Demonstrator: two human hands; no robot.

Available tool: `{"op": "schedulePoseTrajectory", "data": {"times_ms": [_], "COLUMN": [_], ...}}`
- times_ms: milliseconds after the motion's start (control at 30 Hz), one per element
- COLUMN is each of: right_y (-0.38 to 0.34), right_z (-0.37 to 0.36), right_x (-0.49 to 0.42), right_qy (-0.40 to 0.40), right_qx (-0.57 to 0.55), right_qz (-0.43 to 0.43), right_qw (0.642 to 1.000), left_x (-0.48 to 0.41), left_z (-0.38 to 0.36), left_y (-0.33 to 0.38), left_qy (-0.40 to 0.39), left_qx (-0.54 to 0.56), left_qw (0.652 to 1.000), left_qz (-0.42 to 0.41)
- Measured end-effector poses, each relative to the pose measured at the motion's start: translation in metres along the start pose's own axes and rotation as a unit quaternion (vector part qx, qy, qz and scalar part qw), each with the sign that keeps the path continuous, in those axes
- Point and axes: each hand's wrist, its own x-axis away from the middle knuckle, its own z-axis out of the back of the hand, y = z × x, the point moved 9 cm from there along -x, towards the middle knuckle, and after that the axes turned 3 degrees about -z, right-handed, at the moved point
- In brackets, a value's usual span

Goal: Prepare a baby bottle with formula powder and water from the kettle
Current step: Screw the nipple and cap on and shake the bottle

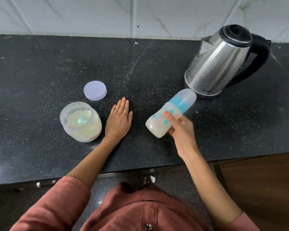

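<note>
Head view, right of centre: baby bottle (158,124) clasped in right hand (181,130), thumb laid across the printed body, fingers curled behind, grip low on the body near the base. Tilted off the counter (40,67), base toward 7 o'clock, translucent cap (188,95) toward 1 o'clock and close to the foot of the kettle (220,60); most of the bottle reaching out from the hand toward 11 o'clock. Milky white liquid at the base end, blue collar (178,102) under the cap, blue and orange shapes on the body, no readable words. Steel kettle with black handle and lid; small dark lettering low on its wall, too blurred to read surely. At 9 o'clock from the bottle, left hand (118,120) flat, palm down on the black speckled counter, fingers straight, holding nothing. Just beside it, again at 9 o'clock, open clear jar (85,132) of pale powder with a bluish scoop (81,120) inside. Round pale lid (95,90) at 12 o'clock from the jar, flat, apart from it.
</note>
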Motion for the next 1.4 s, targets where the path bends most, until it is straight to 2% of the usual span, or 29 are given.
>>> {"op": "schedulePoseTrajectory", "data": {"times_ms": [67,133,267,300,333,400,467,500,567,667,700,733,833,900,1000,1067,1133,1200,1267,1300,1400], "right_y": [0.010,0.009,-0.011,-0.012,-0.011,0.000,0.013,0.013,0.003,-0.010,-0.010,-0.007,0.008,0.009,-0.003,-0.006,-0.001,0.009,0.012,0.008,-0.010], "right_z": [-0.011,-0.011,0.004,0.006,0.004,-0.009,-0.018,-0.018,-0.012,0.003,0.004,0.002,-0.016,-0.018,-0.003,0.004,-0.002,-0.012,-0.013,-0.009,0.007], "right_x": [0.009,0.011,0.000,-0.002,0.000,0.006,0.014,0.015,0.010,-0.002,-0.003,-0.002,0.011,0.014,0.004,-0.002,0.000,0.008,0.011,0.009,-0.003], "right_qy": [-0.058,-0.066,0.018,0.029,0.023,-0.029,-0.083,-0.089,-0.062,0.013,0.021,0.015,-0.065,-0.082,-0.011,0.028,0.009,-0.045,-0.063,-0.053,0.024], "right_qx": [0.113,0.136,-0.092,-0.114,-0.101,0.002,0.108,0.127,0.074,-0.089,-0.098,-0.074,0.093,0.133,-0.004,-0.093,-0.059,0.047,0.110,0.097,-0.058], "right_qz": [-0.015,-0.012,-0.002,0.002,0.002,-0.019,-0.039,-0.034,-0.015,0.002,0.007,0.006,-0.014,-0.010,-0.002,0.002,-0.005,-0.026,-0.031,-0.023,0.002], "right_qw": [0.992,0.988,0.996,0.993,0.995,0.999,0.990,0.987,0.995,0.996,0.995,0.997,0.993,0.988,1.000,0.995,0.998,0.997,0.991,0.994,0.998], "left_x": [-0.001,-0.001,0.000,0.000,0.000,0.000,0.000,0.000,0.000,0.001,0.001,0.001,0.000,0.000,0.000,0.000,0.000,0.000,-0.001,0.000,0.000], "left_z": [0.001,0.001,0.001,0.001,0.001,0.001,0.001,0.001,0.001,0.001,0.001,0.001,0.001,0.001,0.001,0.000,0.000,0.000,0.001,0.001,0.001], "left_y": [-0.001,0.000,0.001,0.001,0.001,0.000,0.000,0.000,0.000,0.000,0.000,0.000,0.000,0.000,0.001,0.000,0.000,0.000,0.000,0.000,0.001], "left_qy": [0.000,-0.001,0.005,0.005,0.004,0.002,-0.001,-0.001,-0.003,-0.001,-0.002,-0.002,-0.006,-0.006,-0.004,-0.003,-0.004,-0.003,-0.004,-0.003,-0.001], "left_qx": [0.001,0.000,0.002,0.002,0.002,0.002,0.000,-0.001,-0.002,-0.001,-0.001,0.000,0.000,0.001,0.002,0.001,0.000,-0.001,-0.001,0.000,0.004], "left_qw": [1.000,1.000,1.000,1.000,1.000,1.000,1.000,1.000,1.000,1.000,1.000,1.000,1.000,1.000,1.000,1.000,1.000,1.000,1.000,1.000,1.000], "left_qz": [0.001,0.001,-0.001,-0.002,-0.001,-0.001,-0.001,-0.001,0.000,0.001,0.001,0.002,0.003,0.002,0.000,0.000,0.001,0.000,0.001,0.001,-0.001]}}
